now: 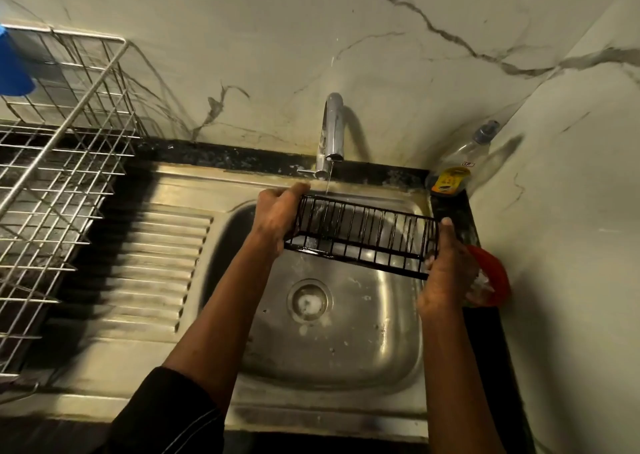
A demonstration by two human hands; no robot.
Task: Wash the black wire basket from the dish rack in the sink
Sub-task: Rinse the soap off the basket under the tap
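The black wire basket (360, 237) hangs in the air over the back half of the sink (329, 349), lengthwise across the basin, with its right end dipping a little lower than its left. It is held between both hands, one at each end. The left hand (277, 218) is curled round the basket's left end, with its fingers hooked over the top rim wire and its palm against the end wall. The right hand (446, 266) clasps the right end, its thumb lying upright along the end wires; its other fingers are hidden behind the basket, though they plainly hold it. A thin stream of water (328, 183) drops from the tap (332, 131) at the back edge of the sink and lands on the basket's left part, just beside the left hand. Below the basket, in the middle of the sink floor, lies the round drain (309, 301), pale with foam or residue. To the left of the sink runs the ridged draining board (156, 263), and farther left again stands the metal dish rack (62, 162), with something blue (14, 69) at its far top corner. At the back right corner of the sink a clear plastic bottle (460, 162) with a yellow label leans against the marble wall (415, 55). On the right side of the sink, partly hidden by the right hand, sits something red (491, 273) that I cannot make out. A dark sleeve (166, 415) covers the left arm at the front of the sink.
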